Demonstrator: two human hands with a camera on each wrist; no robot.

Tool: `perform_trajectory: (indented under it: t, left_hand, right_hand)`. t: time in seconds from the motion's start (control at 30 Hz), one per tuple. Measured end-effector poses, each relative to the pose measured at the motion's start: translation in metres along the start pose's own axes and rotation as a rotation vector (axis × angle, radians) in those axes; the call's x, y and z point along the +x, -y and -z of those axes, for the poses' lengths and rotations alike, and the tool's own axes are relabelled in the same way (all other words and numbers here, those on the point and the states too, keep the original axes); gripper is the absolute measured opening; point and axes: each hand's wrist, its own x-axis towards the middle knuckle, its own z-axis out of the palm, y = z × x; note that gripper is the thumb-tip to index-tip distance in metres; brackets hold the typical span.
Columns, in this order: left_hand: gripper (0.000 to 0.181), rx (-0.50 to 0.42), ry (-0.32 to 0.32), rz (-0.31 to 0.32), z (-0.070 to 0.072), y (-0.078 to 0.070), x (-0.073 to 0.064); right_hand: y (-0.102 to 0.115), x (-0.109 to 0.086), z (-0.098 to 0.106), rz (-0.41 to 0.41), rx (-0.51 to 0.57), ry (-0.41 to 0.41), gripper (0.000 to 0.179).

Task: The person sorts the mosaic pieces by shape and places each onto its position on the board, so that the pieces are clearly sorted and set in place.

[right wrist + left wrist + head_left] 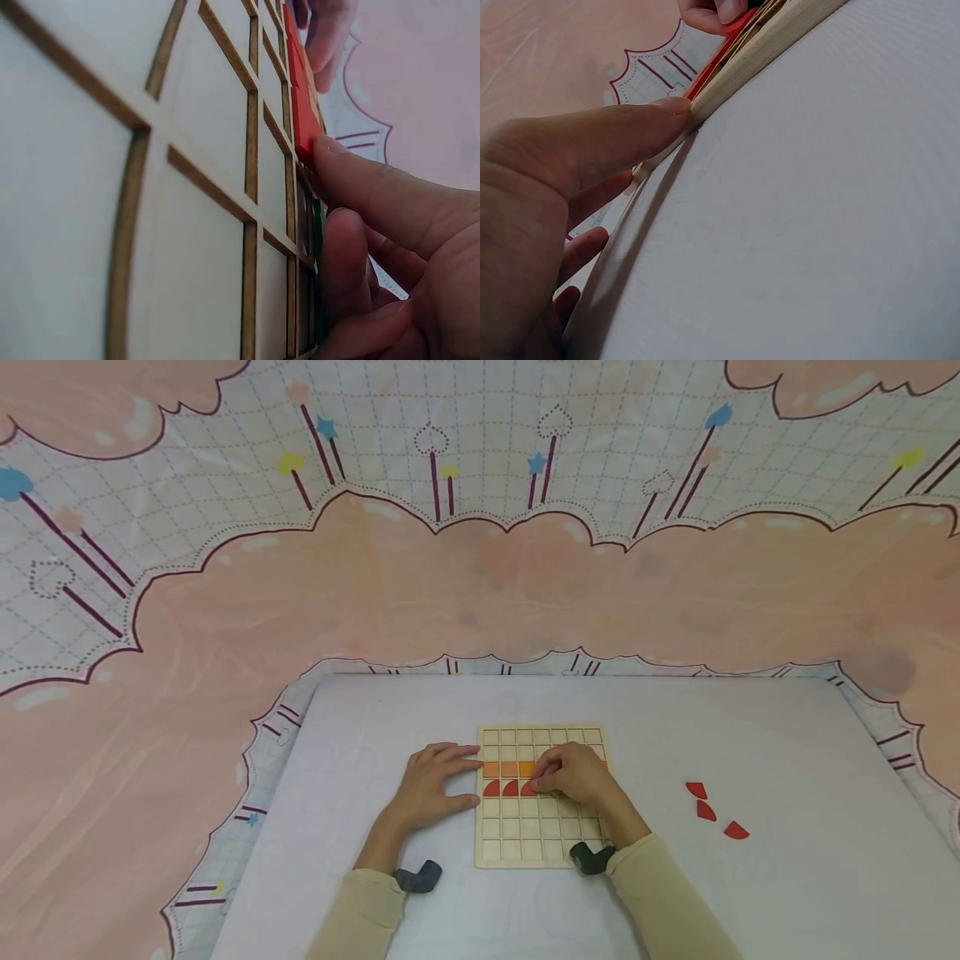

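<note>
A wooden grid board (498,852) lies flat on the white table. One of its rows holds orange square pieces (491,769); red quarter-circle pieces (492,788) fill cells in the row just below. My right hand (576,772) is over the board, its thumb and finger pinching the third red quarter-circle piece (527,787) at its cell. In the right wrist view the thumb presses the end of a red piece (304,124), with the other fingers curled beneath. My left hand (431,783) has its fingers spread, thumb and fingertips touching the board's left edge.
Loose red quarter-circle pieces, a top one (696,790), a middle one (706,810) and a lower one (737,830), lie on the table right of the board. A cloth with drawn candles (480,585) hangs behind. Dark wrist devices (420,877) sit at both cuffs.
</note>
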Motion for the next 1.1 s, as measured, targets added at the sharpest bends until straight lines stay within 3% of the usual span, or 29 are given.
perform_trajectory:
  t: [0.43,0.83,1.1]
  left_hand:
    - [0.056,-0.006,0.009,0.01,0.0,-0.0008,0.0001]
    - [0.056,-0.019,0.005,-0.002,0.0014,-0.0011,-0.0007]
    - [0.056,-0.023,0.009,-0.001,0.0021,-0.0015,-0.0001]
  right_hand:
    - [-0.003,0.0001,0.0008,0.003,0.027,0.016,0.017]
    - [-0.0009,0.0001,0.0,0.029,-0.062,0.015,0.019]
    - [-0.0022,0.0008,0.0005,0.015,-0.052,0.021,0.019]
